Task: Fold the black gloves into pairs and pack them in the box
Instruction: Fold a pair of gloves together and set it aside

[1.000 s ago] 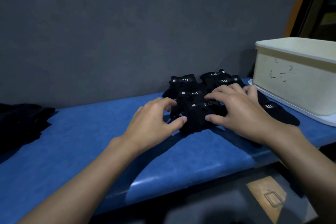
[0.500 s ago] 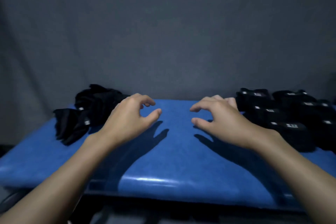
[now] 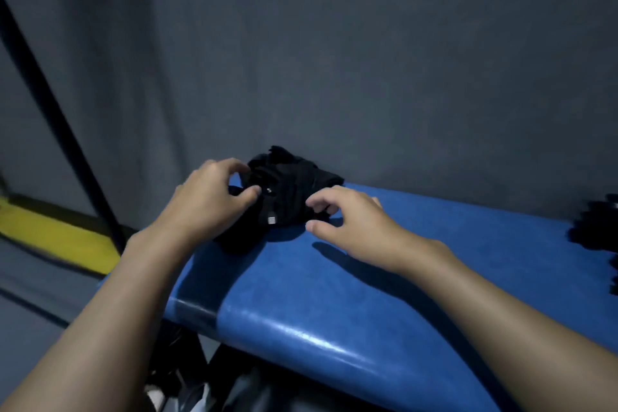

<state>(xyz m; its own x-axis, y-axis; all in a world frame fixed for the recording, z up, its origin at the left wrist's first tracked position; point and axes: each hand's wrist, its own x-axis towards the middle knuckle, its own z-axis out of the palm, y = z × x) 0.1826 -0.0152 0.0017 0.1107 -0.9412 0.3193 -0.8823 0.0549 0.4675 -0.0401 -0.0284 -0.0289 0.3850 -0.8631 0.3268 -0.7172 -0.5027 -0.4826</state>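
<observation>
- Head view: a pile of black gloves (image 3: 294,191) lies just above the centre of the frame, at the far left end of the blue padded surface (image 3: 384,278), with its back edge against the grey wall (image 3: 334,60).
- The pile is crumpled. Its long axis runs on a slant from lower left to upper right of the frame; the lower-left end reaches the edge of the surface, and ragged cloth tips stick up at the top.
- Two small white tags (image 3: 271,220) show on the pile's near side, one above the other. The lettering on them is too small to read.
- The left hand (image 3: 207,204) comes in from the lower left and sits on the left end of the pile. Its grip is closed on cloth: the thumb presses onto the gloves beside the upper tag, and the curled fingers hook over the pile's upper-left edge.
- The right hand (image 3: 347,221) comes in from the lower right. Its grip is half open, with the curled fingertips touching the pile's lower-right edge and the thumb held apart, low over the blue surface. Whether the fingers have caught any cloth I cannot tell.
- A second dark heap (image 3: 592,227), blurred, lies on the surface at the right edge of the frame, well apart from the pile.
- At the left, a black bar (image 3: 50,104) slants down past a yellow stripe (image 3: 50,234).
</observation>
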